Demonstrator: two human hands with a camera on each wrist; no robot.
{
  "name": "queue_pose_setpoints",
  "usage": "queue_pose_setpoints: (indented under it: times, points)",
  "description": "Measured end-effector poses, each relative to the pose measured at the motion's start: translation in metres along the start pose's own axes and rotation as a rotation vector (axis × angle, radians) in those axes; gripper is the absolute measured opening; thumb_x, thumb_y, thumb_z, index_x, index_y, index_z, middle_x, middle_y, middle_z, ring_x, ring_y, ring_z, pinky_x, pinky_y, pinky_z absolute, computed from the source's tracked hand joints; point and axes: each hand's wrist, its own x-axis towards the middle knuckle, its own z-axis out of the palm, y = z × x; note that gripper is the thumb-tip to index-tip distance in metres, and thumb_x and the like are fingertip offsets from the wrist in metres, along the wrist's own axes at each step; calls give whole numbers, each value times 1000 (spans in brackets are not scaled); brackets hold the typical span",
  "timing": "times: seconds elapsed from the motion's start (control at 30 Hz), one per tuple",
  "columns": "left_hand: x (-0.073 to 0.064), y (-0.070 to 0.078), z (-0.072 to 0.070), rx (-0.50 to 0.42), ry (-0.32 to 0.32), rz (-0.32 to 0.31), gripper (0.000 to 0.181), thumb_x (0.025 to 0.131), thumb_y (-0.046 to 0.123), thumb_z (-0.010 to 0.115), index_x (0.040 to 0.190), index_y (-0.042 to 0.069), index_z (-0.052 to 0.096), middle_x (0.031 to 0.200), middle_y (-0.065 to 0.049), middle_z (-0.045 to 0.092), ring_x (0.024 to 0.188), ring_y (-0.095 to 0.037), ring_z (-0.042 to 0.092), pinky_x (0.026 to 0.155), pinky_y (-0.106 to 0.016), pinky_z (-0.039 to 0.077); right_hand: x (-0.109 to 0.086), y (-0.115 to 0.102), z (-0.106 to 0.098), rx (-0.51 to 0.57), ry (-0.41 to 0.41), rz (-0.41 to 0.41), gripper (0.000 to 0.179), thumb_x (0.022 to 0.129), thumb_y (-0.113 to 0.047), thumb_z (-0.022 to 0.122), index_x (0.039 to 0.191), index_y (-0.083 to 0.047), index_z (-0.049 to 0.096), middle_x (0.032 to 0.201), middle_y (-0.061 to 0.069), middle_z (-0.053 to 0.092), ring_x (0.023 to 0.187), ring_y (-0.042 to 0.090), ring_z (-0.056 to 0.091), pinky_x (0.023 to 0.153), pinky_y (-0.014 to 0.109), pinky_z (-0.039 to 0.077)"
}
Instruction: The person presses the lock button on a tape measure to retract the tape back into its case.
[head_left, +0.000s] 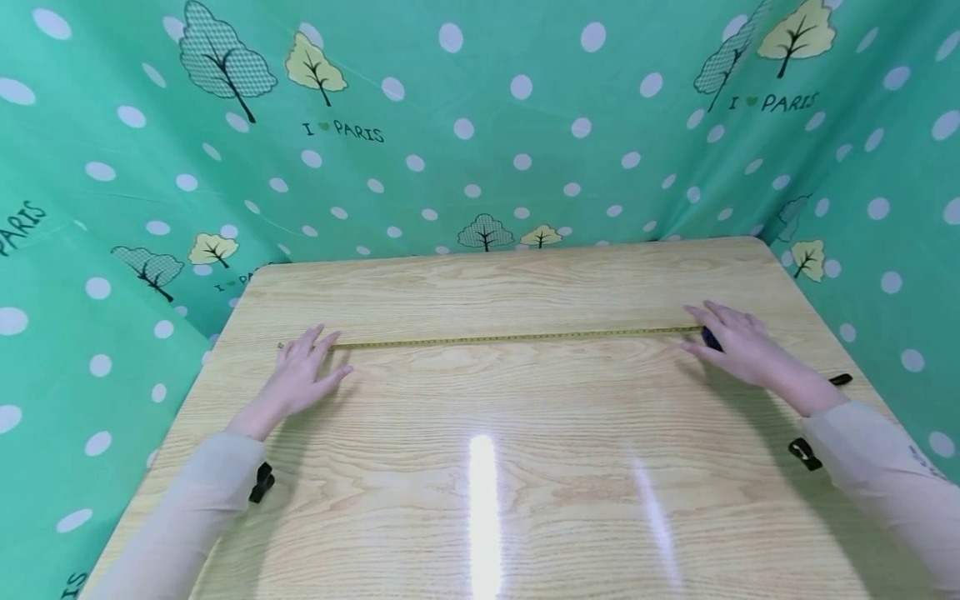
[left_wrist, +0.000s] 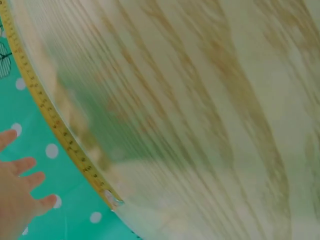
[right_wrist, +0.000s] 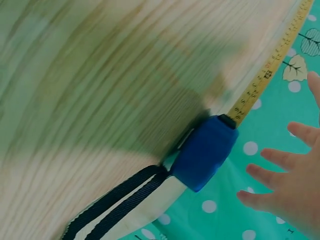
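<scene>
A yellow tape measure blade (head_left: pixel 510 337) lies stretched across the table, nearly level from left to right. Its metal hook end (left_wrist: pixel 118 202) shows in the left wrist view. At the other end sits the blue tape measure case (right_wrist: pixel 205 152), with a black strap (right_wrist: pixel 120 200) on it. My left hand (head_left: pixel 303 371) is spread over the blade near the hook end, its fingers apart and holding nothing. Over the case, my right hand (head_left: pixel 738 342) is likewise spread and partly hides it in the head view. Both wrist views show extended fingers apart from the tape measure.
The wood-grain table (head_left: pixel 420 425) carries bright light reflections near its front. A green polka-dot cloth (head_left: pixel 517 125) hangs behind and along both sides. Small black pieces (head_left: pixel 262 482) show beside each sleeve.
</scene>
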Motion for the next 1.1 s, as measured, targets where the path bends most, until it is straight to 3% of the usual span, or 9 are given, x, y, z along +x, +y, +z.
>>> queue_pose_setpoints:
  times: [0.9, 1.1]
  points:
    - [2, -38, -9, -46, 21, -101, 60, 93, 42, 39, 131, -4, 34, 133, -35, 23, 120, -51, 20, 93, -65, 12, -2, 32, 6, -2, -11, 79, 66, 89, -43, 46, 133, 3, 30, 130, 38, 25, 112, 56, 26, 84, 69, 22]
    - [0, -47, -10, -62, 16, -147, 58, 94, 39, 38, 131, -5, 35, 132, -36, 24, 117, -54, 22, 91, -67, 15, -2, 35, 7, -3, -25, 89, 66, 89, -42, 48, 132, 4, 30, 129, 38, 25, 110, 57, 27, 83, 69, 26]
